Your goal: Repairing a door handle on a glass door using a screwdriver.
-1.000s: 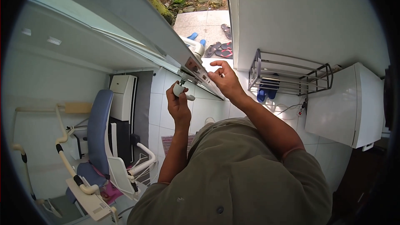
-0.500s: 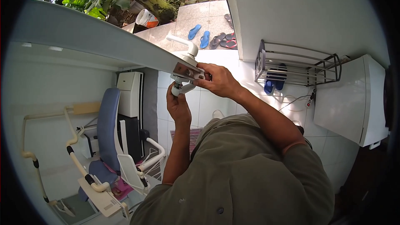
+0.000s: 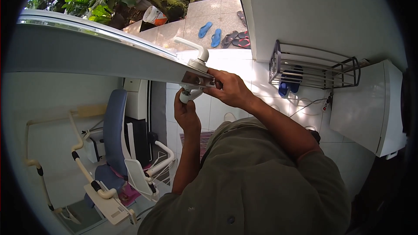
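A white door (image 3: pixel 100 54) stands ajar in front of me, its narrow edge toward me. On its outer side a white lever handle (image 3: pixel 196 50) sticks out. My left hand (image 3: pixel 188 115) is closed from below around the inner door handle (image 3: pixel 186 97), whose round base looks pulled a little away from the door. My right hand (image 3: pixel 233 89) pinches at the metal lock plate (image 3: pixel 198 79) on the door's edge, thumb and fingers at its near end. The fingers hide whatever small part may be between them.
A mobile stairlift-like blue padded chair (image 3: pixel 114 135) with cream rails stands at left. To the right are a metal rack (image 3: pixel 313 67) with blue slippers (image 3: pixel 291 80) and a white cabinet (image 3: pixel 359 109). Flip-flops (image 3: pixel 216 38) lie on the tiles outside, near a bucket (image 3: pixel 154 16).
The door has swung slightly, so more of its outer glazed side shows along the top. Both hands keep their places at the handle and lock plate.
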`<state>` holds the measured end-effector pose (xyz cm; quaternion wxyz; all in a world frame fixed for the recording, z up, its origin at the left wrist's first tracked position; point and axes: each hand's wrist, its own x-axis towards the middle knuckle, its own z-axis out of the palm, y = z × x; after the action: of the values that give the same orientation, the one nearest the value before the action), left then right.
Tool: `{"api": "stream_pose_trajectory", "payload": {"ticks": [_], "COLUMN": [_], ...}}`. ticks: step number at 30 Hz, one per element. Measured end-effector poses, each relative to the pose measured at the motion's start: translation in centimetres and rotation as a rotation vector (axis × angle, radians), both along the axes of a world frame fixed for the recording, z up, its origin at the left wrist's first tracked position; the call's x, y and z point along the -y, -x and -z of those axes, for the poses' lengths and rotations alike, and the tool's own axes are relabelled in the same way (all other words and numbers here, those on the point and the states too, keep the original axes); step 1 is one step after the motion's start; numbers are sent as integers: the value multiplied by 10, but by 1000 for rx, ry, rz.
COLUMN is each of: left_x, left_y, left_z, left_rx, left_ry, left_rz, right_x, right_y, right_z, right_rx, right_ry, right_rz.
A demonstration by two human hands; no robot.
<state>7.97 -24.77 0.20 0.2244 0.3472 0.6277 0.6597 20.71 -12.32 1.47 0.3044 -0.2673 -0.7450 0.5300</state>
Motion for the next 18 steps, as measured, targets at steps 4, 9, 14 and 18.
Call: {"api": "stream_pose_trajectory", "payload": {"ticks": [4, 9, 14, 18], "left_x": [1, 0, -2, -4], "left_y": [-9, -13, -13, -11], "left_z": [-12, -26, -35, -40], "left_rx": [-15, -93, -104, -151], "left_ry": [65, 147, 184, 206], "left_rz": [-41, -61, -24, -9], "right_x": [0, -2, -3, -3], "right_y": [1, 1, 3, 6], "right_z": [0, 1, 3, 1], "right_rx": [21, 87, 95, 124], "right_ry": [-52, -154, -242, -328], "right_rz": [13, 19, 56, 94]}}
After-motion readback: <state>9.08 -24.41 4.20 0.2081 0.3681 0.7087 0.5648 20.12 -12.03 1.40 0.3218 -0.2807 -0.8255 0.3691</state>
